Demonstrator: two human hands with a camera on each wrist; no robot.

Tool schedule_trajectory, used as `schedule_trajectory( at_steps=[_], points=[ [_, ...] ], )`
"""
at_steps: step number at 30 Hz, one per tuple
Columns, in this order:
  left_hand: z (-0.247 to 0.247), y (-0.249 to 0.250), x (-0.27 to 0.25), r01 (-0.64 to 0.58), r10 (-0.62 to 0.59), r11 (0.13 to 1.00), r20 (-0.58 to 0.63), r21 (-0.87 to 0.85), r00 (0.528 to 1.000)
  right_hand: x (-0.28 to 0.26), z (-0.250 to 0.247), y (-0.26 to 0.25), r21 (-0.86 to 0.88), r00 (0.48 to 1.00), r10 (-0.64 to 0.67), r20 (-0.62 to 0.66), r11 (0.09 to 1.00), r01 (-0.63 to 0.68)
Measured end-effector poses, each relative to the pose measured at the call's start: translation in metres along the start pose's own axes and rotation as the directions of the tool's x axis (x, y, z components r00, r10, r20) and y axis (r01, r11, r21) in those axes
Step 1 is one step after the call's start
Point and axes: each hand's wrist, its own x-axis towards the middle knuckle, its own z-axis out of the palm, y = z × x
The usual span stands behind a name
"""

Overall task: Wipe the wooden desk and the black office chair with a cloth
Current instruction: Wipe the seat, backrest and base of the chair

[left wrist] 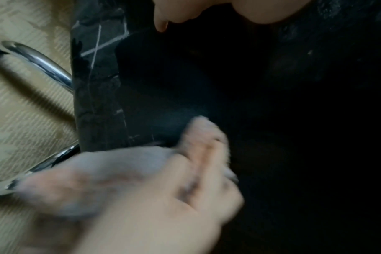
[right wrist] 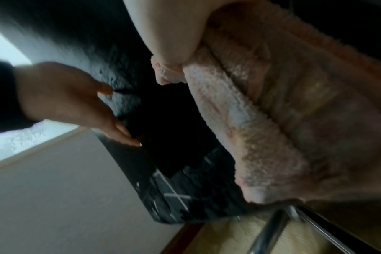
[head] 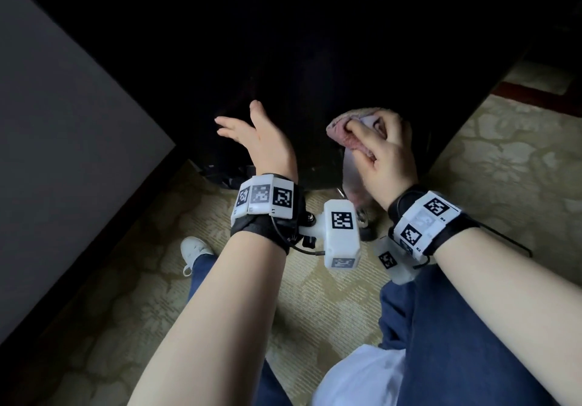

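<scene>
The black office chair (head: 299, 90) fills the dark middle of the head view, its back surface facing me. My right hand (head: 382, 153) grips a fluffy pink cloth (head: 343, 128) and holds it against the chair; the cloth (right wrist: 272, 120) hangs in folds in the right wrist view, and it shows blurred (left wrist: 120, 168) in the left wrist view. My left hand (head: 252, 134) is open with straight fingers, its palm facing the chair's left part, and it holds nothing. In the right wrist view the left hand (right wrist: 76, 103) lies against the chair's edge (right wrist: 124, 96). The desk's dark side (head: 472, 43) is barely visible.
A grey panel (head: 63, 122) slants along the left. Patterned beige carpet (head: 315, 295) covers the floor. Chrome legs of the chair base (left wrist: 43, 63) curve out below the seat. My jeans-clad legs (head: 456, 327), a white shoe (head: 195, 248) and white fabric (head: 362, 374) are below.
</scene>
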Motion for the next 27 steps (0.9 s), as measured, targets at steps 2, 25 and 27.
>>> schedule_trajectory(
  at_steps=[2,25,27],
  points=[
    [0.002,-0.002,0.001,-0.011,0.011,1.0,-0.004,-0.014,1.0,-0.01,0.011,0.001,0.021,0.992,0.055,0.113,0.998,-0.058],
    [0.028,-0.007,-0.029,0.028,-0.028,1.0,0.005,0.003,1.0,-0.021,-0.036,0.01,0.074,0.997,0.063,-0.047,0.995,-0.06],
    [0.033,-0.008,-0.033,0.04,-0.04,0.999,0.014,0.0,0.999,-0.015,-0.043,0.013,0.078,0.979,0.021,-0.201,0.997,-0.005]
  ],
)
